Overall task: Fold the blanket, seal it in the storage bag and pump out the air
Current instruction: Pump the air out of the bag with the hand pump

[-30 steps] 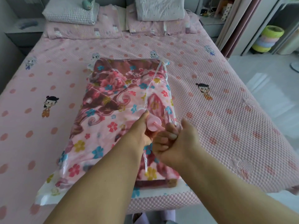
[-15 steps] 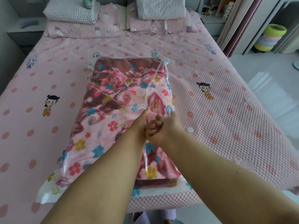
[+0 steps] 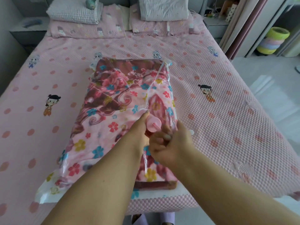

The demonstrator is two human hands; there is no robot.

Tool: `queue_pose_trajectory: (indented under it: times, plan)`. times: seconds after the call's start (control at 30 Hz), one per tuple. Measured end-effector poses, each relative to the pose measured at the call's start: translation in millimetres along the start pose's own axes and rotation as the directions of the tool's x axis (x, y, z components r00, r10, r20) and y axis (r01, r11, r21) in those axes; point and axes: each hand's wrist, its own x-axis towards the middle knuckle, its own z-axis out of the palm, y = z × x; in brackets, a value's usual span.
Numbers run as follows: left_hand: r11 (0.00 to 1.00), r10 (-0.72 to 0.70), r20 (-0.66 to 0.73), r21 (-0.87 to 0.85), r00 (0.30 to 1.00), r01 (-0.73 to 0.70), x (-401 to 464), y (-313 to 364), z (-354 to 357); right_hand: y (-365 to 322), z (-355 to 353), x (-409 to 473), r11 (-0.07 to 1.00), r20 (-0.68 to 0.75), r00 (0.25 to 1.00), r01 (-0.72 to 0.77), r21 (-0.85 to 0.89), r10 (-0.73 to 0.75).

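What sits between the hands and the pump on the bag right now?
Nothing visible. The left hand grips the pink pump body and the right hand is curled around its handle, atop the storage bag holding the blanket.

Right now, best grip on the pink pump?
Probably as shown: left hand wraps the pump body low, near the storage bag, steadying it. Right hand takes the plunger handle from above, since the pump stands roughly upright and strokes vertically.
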Motion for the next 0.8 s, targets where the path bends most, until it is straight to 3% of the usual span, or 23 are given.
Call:
queue_pose_trajectory:
  times: [0.03,0.1,0.2,0.3,0.33,0.43,0.57,0.63,0.7,0.73,0.8]
  plan:
    - [0.999,0.002,-0.031,-0.047,1.0,-0.004,0,-1,-2,2,-1,-14,0.995,-0.009,0.999,-0.049,0.084,0.05]
    - [0.997,0.002,-0.042,-0.075,0.999,-0.006,-1,1,0,-5,-5,-11,0.994,-0.072,0.996,-0.055,0.089,0.061]
    - [0.998,-0.024,0.013,-0.056,1.0,0.025,-5,8,11,-20,15,19,0.983,-0.106,0.992,-0.046,0.177,0.066]
    - [1.0,0.002,0.024,-0.028,1.0,-0.001,1,5,17,-17,12,36,0.995,-0.111,0.99,0.08,-0.064,-0.086]
    - [1.0,0.008,0.034,0.005,0.999,-0.009,-2,5,15,-14,7,30,0.993,-0.074,0.992,0.097,-0.066,-0.102]
    - [0.998,-0.016,0.001,-0.057,1.0,0.016,4,3,7,-9,-1,-9,0.996,-0.018,0.999,-0.034,0.077,0.036]
    - [1.0,-0.021,0.014,-0.023,1.0,0.021,3,9,8,-20,6,8,0.988,-0.101,0.994,-0.018,0.154,0.033]
    - [1.0,-0.027,0.096,-0.009,0.995,0.028,-4,11,13,-22,23,29,0.998,-0.152,0.988,-0.013,0.068,0.024]
    - [1.0,-0.015,0.123,-0.025,0.992,0.018,-5,9,14,-20,11,31,0.981,-0.107,0.983,0.131,-0.147,-0.147]
    - [0.999,-0.018,0.12,-0.029,0.993,0.022,-4,9,14,-16,6,24,0.977,-0.06,0.986,0.147,-0.152,-0.158]
    - [0.998,-0.019,0.046,-0.066,0.999,0.022,2,6,6,-10,5,-2,0.998,-0.004,1.0,0.023,-0.062,-0.023]
